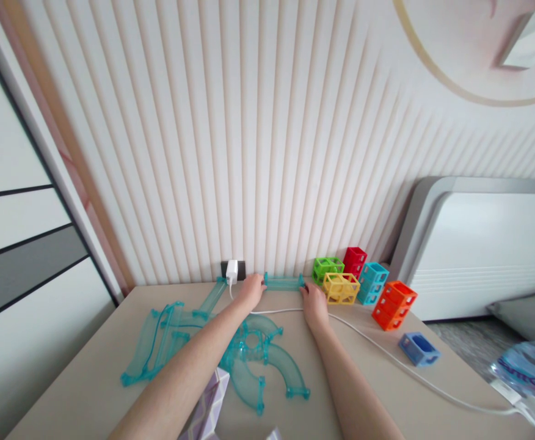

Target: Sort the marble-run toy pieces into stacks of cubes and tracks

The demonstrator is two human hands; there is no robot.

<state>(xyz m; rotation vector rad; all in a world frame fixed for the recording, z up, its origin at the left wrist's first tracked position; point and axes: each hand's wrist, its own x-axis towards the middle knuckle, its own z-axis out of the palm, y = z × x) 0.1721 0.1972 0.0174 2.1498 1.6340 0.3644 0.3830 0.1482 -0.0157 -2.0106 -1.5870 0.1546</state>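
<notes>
At the back of the table, against the ribbed wall, lies a straight, clear teal track piece (283, 284). My left hand (252, 291) has its fingers closed on the left end of this piece. At its right end, my right hand (314, 300) grips it with bent fingers. Several more teal track pieces lie left of and below my hands, among them a curved one (290, 366) and a straight one (211, 299). My left forearm hides part of that group. Just right of my right hand stands a yellow open-frame block (341, 287).
Green (327, 267), red (354, 261), light-blue (372, 283) and orange (393, 305) frame blocks stand at the right, with a blue block (418, 349) nearer. A white cable (386, 351) crosses the table from a plugged-in charger (232, 271). A purple patterned box (207, 406) sits in front.
</notes>
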